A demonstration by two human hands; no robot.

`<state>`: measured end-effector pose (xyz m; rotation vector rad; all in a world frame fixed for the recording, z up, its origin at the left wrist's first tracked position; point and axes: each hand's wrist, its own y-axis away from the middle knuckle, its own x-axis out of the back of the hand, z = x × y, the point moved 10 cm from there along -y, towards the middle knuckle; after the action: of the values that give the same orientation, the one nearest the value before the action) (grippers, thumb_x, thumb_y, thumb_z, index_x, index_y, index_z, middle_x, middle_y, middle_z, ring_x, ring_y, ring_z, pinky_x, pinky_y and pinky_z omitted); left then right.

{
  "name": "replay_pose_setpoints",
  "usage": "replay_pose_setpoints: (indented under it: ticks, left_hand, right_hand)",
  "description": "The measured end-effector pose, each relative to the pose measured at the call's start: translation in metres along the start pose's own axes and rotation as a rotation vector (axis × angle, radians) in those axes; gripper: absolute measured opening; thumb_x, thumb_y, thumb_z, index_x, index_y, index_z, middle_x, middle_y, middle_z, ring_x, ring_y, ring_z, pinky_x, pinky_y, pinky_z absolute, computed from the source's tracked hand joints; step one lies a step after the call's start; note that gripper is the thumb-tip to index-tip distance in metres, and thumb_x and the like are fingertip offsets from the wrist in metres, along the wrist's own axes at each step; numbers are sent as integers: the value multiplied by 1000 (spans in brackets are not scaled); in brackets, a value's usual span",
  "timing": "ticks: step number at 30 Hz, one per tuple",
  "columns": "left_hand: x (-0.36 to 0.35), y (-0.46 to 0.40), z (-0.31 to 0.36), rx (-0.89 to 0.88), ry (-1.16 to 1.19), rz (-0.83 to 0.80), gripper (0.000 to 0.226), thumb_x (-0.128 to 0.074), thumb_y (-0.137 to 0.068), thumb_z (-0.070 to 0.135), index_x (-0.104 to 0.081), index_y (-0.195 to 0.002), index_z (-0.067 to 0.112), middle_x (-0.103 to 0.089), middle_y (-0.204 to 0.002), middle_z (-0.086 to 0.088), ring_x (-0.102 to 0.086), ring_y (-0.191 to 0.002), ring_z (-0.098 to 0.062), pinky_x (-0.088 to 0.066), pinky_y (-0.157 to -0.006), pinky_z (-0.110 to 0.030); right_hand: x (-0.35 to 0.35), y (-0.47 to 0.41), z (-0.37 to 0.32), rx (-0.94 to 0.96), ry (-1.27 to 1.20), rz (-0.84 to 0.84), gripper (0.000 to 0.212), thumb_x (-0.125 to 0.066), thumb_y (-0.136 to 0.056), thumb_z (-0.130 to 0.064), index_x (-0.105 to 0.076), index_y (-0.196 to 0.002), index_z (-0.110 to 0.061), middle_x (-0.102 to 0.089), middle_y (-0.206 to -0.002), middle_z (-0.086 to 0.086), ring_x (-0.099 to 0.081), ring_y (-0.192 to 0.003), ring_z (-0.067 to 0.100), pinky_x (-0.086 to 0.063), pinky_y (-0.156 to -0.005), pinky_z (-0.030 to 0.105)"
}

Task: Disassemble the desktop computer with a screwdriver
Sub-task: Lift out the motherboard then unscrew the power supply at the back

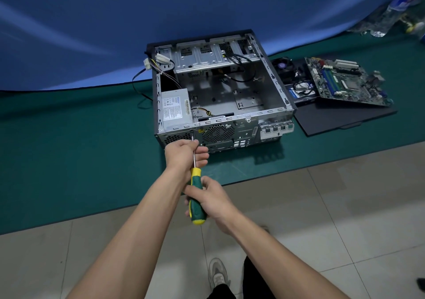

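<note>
Head view: at the case (220,105) on the green mat (69,151), the left hand (184,152) pinches the shaft while the right hand (210,201) grips the handle of the screwdriver (196,193), its tip at a rear-panel screw. A tilted tip could slip and strip the head. Inside remain the power supply (176,109) and loose cables; the motherboard (345,81) lies outside, right.

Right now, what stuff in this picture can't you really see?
All in the head view:
- The screw at the screwdriver tip: too small to see.
- Part of the screwdriver's shaft: hidden by the left hand.
- Print on the power supply label: too small to read.
- The fan and drive beside the case: partly covered by the motherboard.
- Bottles at top right: blurred, cut by the edge.
</note>
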<state>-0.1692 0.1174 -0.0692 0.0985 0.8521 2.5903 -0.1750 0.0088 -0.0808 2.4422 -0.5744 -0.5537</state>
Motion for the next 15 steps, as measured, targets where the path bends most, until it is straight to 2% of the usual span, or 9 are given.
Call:
replay_pose_setpoints:
  ticks: [2, 5, 7, 10, 15]
  left_hand:
    - [-7, 2, -3, 33, 52, -36, 24, -42, -100, 9, -50, -79, 1, -63, -49, -7, -59, -37, -13, -47, -34, -21]
    - [-12, 1, -6, 61, 64, -77, 28, -36, -102, 14, -50, -82, 1, -65, -50, -6, -60, -38, -13, -49, -36, -22]
    - [-10, 0, -6, 58, 43, -68, 24, -41, -100, 14, -51, -81, 3, -65, -53, -6, -59, -38, -14, -46, -34, -21]
    - [1, -2, -1, -13, -3, 31, 17, -51, -95, 8, -53, -78, 5, -63, -59, -10, -55, -34, -14, -44, -34, -19]
    - [-8, -4, -10, 14, 153, 29, 23, -42, -99, 11, -51, -80, 3, -65, -50, -7, -55, -34, -13, -45, -33, -20]
  right_hand:
    - [-6, 2, 2, -26, 0, -47, 6, -53, -92, -17, -50, -93, -12, -62, -70, 3, -61, -49, 17, -49, -45, 22]
    - [-5, 5, 4, -66, -147, -67, 17, -43, -96, -20, -54, -96, -8, -67, -67, 3, -64, -53, 23, -52, -47, 28]
    - [2, 4, 1, -22, -140, -20, 16, -45, -97, -18, -54, -91, -6, -66, -68, 5, -63, -49, 23, -50, -46, 25]
    - [10, 2, -1, 43, -37, 75, 12, -56, -93, -16, -50, -87, -8, -61, -68, 6, -59, -43, 17, -46, -45, 20]
    - [11, 1, 8, -47, -21, 82, 13, -55, -87, -15, -44, -93, -16, -65, -77, 1, -62, -47, 17, -45, -41, 22]
